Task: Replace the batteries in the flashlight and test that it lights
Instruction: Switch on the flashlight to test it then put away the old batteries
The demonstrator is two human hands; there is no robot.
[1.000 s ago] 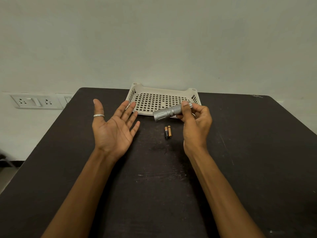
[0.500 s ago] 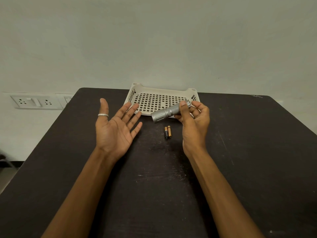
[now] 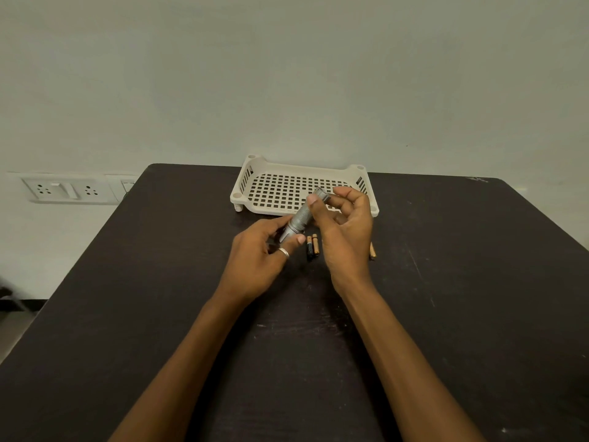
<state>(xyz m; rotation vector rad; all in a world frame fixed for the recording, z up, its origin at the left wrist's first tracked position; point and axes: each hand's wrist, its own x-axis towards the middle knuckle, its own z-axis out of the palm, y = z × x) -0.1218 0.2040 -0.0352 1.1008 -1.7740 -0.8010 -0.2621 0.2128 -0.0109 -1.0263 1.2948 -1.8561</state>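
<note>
The flashlight (image 3: 300, 219) is held above the table (image 3: 159, 314), just in front of the tray (image 3: 251, 169). It is tilted, head end down toward the person and tail end (image 3: 321, 193) up and away. The left hand (image 3: 259, 252) wraps the head end, thumb along the near side. The right hand (image 3: 347, 232) pinches the tail end between thumb and fingertips. The step in hand appears to be work at the tail end, opening or closing it; motion blur hides whether the cap is seated or already loose. Two batteries (image 3: 312, 247) lie side by side on the table directly below the flashlight, and a third battery (image 3: 372, 251) lies partly hidden beside the right hand. Which cells are fresh cannot be told. The next move calls for the left hand to hold the body steady against rotation while the right hand turns the tail end, keeping the flashlight over the table so that loose parts do not roll away.
</note>
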